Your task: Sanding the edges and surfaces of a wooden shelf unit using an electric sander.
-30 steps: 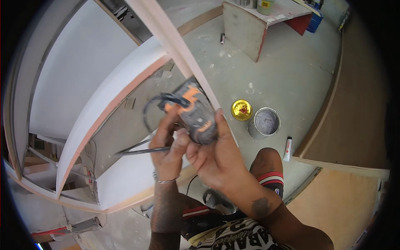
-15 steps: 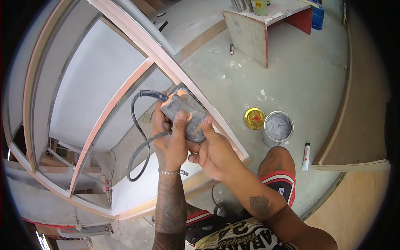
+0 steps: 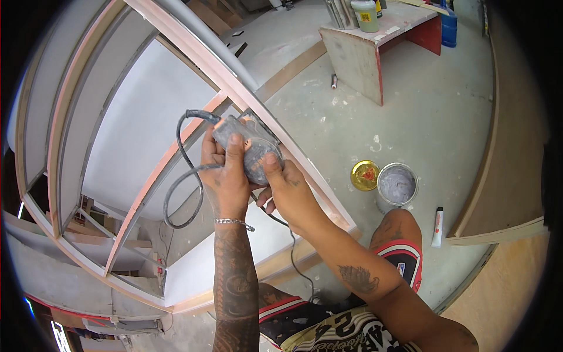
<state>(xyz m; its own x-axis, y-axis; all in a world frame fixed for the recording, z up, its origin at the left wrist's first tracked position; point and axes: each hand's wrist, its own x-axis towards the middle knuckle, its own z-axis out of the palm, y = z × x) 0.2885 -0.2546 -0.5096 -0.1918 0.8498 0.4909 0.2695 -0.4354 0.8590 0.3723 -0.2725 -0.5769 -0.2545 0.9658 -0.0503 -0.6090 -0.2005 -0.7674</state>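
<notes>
Here, both hands [image 3: 230, 186] [image 3: 288, 196] are wrapped round a sander [image 3: 257, 154].

The left hand [image 3: 229, 179] and right hand [image 3: 290, 192] grip a dusty palm sander [image 3: 255, 159] near the pink rail [image 3: 202, 56] of a curved frame [image 3: 193, 276], its dark cord [image 3: 202, 114] looping to the left. On the floor [image 3: 328, 129], a gold lid [image 3: 365, 175] lies just beside an open tin [image 3: 397, 185] of grey paste, near a white tube [image 3: 437, 230]; beyond, a green tub [image 3: 368, 19] stands on a table [image 3: 352, 63].
</notes>
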